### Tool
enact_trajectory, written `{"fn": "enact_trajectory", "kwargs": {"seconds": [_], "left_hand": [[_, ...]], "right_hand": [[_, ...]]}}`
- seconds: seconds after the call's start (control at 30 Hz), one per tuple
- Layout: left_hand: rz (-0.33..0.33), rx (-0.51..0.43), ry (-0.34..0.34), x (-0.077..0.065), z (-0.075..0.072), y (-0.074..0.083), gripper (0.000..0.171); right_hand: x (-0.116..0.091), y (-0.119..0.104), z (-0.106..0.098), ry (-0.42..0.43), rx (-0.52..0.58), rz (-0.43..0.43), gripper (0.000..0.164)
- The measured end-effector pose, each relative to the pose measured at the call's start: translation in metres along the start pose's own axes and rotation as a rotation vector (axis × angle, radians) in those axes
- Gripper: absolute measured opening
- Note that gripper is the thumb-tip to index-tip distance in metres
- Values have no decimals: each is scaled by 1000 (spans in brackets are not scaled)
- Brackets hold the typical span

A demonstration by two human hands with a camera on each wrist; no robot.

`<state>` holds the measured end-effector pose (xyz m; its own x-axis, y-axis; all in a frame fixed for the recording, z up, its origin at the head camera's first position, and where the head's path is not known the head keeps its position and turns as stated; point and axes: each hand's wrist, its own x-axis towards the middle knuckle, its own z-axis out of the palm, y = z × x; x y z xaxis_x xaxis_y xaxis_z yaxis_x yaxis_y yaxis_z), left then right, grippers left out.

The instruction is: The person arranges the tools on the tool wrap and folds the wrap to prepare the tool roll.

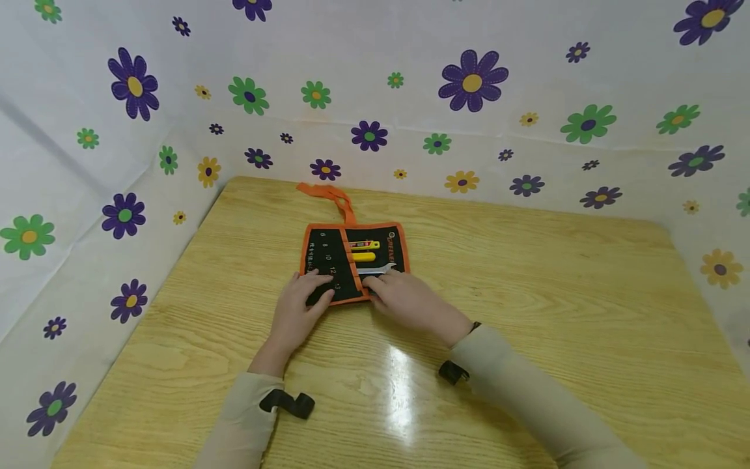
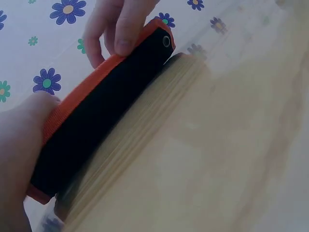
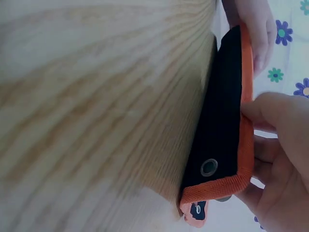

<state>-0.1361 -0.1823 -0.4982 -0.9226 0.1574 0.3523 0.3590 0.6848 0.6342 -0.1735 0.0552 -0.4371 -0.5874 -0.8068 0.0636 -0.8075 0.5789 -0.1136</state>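
A black tool pouch [image 1: 316, 251] with orange trim lies unfolded on the wooden table, its pockets numbered down the left half. From the pockets stick a yellow-and-red tool [image 1: 366, 245], a yellow handle [image 1: 364, 257] and a silver wrench [image 1: 375, 269]. My left hand [image 1: 295, 303] rests on the pouch's lower left part, fingers spread. At the lower right, below the wrench, my right hand [image 1: 404, 296] has its fingers curled over the pouch. Its thumb presses the orange edge in the right wrist view, where that hand [image 3: 285, 150] grips the near border; anything under its fingers is hidden.
An orange tie strap [image 1: 328, 192] trails from the pouch's top edge across the wooden table [image 1: 527, 312]. Behind and at both sides stands a white cloth [image 1: 398, 39] printed with flowers. Black straps [image 1: 290, 402] hang at the wrists.
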Motion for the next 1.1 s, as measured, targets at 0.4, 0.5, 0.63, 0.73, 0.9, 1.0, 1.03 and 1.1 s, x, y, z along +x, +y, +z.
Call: {"fn": "enact_trajectory", "kwargs": {"seconds": [0.4,0.5,0.63,0.73,0.9,1.0,1.03,1.1], "left_hand": [[235,109,416,4,-1,-2,15],[200,182,407,3,-2,0,16],[107,241,307,1,-3,2,21],[32,249,196,0,-3,2,22],[-59,252,21,-1,0,-2,42],[-66,238,2,-2,1,-5,45],[-62,231,8,-2,1,-5,43],[-55,208,23,-2,2,-6,38]], "right_hand": [[10,8,5,66,97,90,28],[14,8,6,133,33,94,29],[21,5,3,176,-57,78,27],[24,3,1,141,-120,84,23],[24,2,2,51,-155,120,41],[24,2,5,6,-149,135,53],[23,2,5,-5,-142,141,53],[23,2,8,-22,-128,154,46]]}}
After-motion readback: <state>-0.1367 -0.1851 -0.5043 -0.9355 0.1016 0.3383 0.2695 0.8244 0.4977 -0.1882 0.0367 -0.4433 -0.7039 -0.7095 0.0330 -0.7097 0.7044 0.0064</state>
